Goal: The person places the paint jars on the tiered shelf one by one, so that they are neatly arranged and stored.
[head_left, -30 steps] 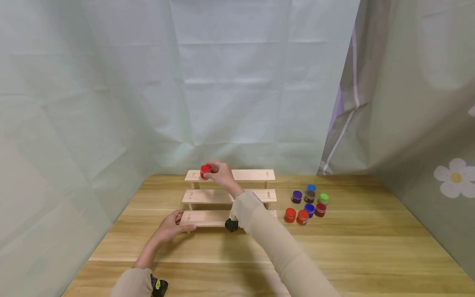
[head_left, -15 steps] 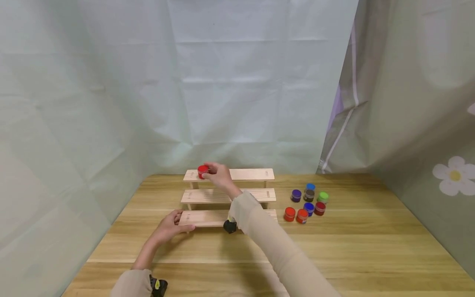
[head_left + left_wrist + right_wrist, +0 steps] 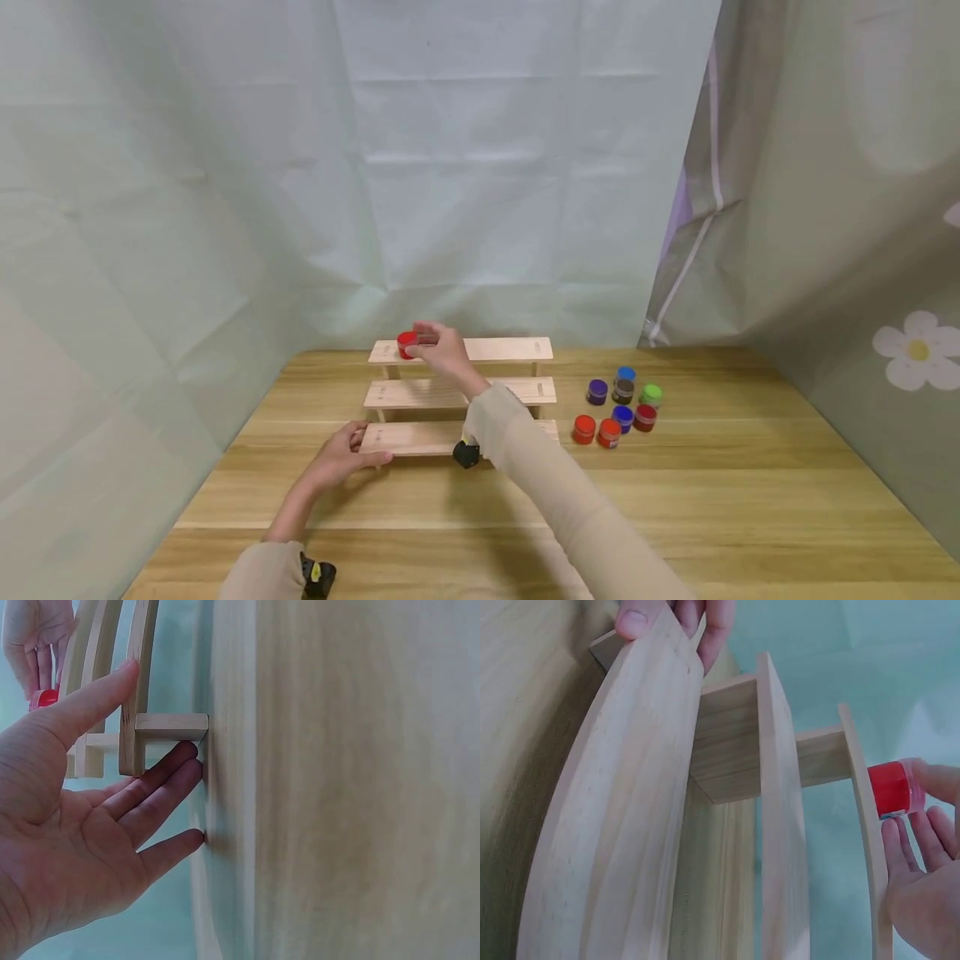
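A three-tier wooden display stand (image 3: 427, 392) stands on the table. My left hand (image 3: 341, 457) holds the left end of its lowest board. In the right wrist view the left thumb (image 3: 634, 622) lies on the near edge and other fingers on the far edge. On the top board, near its left end, sits a red paint jar (image 3: 407, 345) with a clear lid. My right hand (image 3: 444, 353) reaches across the stand and holds this jar lightly. Its thumb is at the lid in the right wrist view, with other fingertips close beside the jar (image 3: 889, 789).
To the right of the stand is a loose group of paint jars: two orange-red (image 3: 584, 429), a dark red (image 3: 645, 417), blue ones (image 3: 622, 419), a purple (image 3: 597, 392), a dark brown (image 3: 623, 391) and a green (image 3: 652, 396). Pale cloth (image 3: 465, 183) hangs behind the table.
The red jar has shifted slightly left along the top board with my right hand. The right fingers now look a little more spread around it. My left hand stays in place.
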Tool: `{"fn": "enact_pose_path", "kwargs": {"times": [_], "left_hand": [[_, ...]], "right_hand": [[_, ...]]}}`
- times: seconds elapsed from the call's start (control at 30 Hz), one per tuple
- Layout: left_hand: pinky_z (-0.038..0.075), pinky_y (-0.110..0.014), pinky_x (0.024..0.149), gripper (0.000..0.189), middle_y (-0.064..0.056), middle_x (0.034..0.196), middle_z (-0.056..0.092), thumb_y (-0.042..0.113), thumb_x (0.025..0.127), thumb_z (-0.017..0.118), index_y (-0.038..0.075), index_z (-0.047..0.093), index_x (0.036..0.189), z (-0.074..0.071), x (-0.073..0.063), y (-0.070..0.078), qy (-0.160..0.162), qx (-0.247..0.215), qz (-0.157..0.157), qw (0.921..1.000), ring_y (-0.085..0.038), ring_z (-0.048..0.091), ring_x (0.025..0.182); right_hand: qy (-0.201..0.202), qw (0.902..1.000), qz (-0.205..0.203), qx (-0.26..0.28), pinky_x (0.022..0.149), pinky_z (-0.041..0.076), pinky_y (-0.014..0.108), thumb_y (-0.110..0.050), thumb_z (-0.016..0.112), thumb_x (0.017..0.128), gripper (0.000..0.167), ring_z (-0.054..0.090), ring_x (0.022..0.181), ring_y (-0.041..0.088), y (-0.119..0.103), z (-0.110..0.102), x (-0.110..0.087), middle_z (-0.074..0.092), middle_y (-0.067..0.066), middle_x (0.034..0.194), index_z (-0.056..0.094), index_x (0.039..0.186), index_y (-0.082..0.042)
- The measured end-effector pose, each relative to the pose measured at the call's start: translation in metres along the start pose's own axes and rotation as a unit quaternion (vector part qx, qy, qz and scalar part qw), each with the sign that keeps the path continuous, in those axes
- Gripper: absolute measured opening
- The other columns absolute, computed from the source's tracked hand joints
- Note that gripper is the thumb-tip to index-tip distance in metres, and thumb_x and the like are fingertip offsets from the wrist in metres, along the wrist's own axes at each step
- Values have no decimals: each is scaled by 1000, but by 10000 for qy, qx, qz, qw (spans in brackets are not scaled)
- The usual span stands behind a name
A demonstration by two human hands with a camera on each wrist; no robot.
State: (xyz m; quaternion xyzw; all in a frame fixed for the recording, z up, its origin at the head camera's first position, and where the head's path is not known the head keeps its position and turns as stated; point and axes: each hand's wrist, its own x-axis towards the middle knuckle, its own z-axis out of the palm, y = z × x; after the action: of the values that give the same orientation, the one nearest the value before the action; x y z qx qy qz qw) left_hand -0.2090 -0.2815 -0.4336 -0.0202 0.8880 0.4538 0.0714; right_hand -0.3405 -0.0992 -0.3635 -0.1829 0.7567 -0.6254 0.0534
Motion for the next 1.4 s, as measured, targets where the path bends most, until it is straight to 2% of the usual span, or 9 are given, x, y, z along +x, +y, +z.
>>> {"fn": "enact_pose_path", "kwargs": {"times": [0.1,0.33,0.63,0.8,0.93,1.03,1.2,1.4], "left_hand": [[45,-53,104,93,-41,142,41,34,86,74,-14,22,146,0,0,0,-27,-25,25,10000,-46,50,128],[44,-52,105,92,-39,142,42,33,85,74,-12,22,147,-1,1,-3,-32,-84,-23,10000,-45,49,130],[44,-52,105,92,-40,142,42,30,87,73,-16,20,146,-6,6,2,-151,-68,127,9998,-45,51,128],[44,-52,105,93,-40,142,42,31,86,73,-16,20,146,-7,6,1,-168,-2,112,9998,-44,51,128],[45,-51,104,93,-40,142,42,32,87,73,-16,20,146,-6,7,0,-203,-35,128,9997,-44,51,127],[45,-51,104,93,-39,142,42,31,87,73,-16,19,147,-3,8,0,-234,-105,147,9996,-44,52,126],[46,-50,102,92,-40,140,44,29,88,72,-16,18,146,-3,9,1,-265,-117,190,9994,-43,54,124],[47,-49,101,91,-40,140,43,29,89,71,-17,18,146,-7,8,2,-260,-55,183,9995,-43,54,124]], "right_hand": [[81,9999,-12,61,90,55,31,-16,72,88,49,60,118,22,-3,-5,-2,63,4,130,56,135,-15],[200,9992,-340,8,86,55,30,-21,71,90,48,57,119,23,-16,-24,-9,61,5,130,55,134,-14],[372,9965,-752,18,90,52,32,-19,69,91,43,58,113,26,-41,-55,-14,60,14,120,57,131,-10],[261,9953,-936,29,92,51,33,-19,69,92,43,57,115,27,-51,-69,-23,60,14,122,56,132,-10],[223,9944,-1036,53,96,49,37,-18,68,92,44,56,117,29,-51,-84,-30,59,18,127,55,133,-10],[226,9944,-1035,44,98,49,39,-19,68,92,44,57,117,28,-50,-96,-36,60,16,126,55,133,-12],[200,9939,-1088,-37,96,50,36,-18,66,93,41,58,115,27,-45,-116,-51,61,14,123,55,132,-11],[356,9935,-1078,12,94,49,31,-14,64,94,41,59,112,26,-37,-137,-64,61,20,123,55,132,-7]]}}
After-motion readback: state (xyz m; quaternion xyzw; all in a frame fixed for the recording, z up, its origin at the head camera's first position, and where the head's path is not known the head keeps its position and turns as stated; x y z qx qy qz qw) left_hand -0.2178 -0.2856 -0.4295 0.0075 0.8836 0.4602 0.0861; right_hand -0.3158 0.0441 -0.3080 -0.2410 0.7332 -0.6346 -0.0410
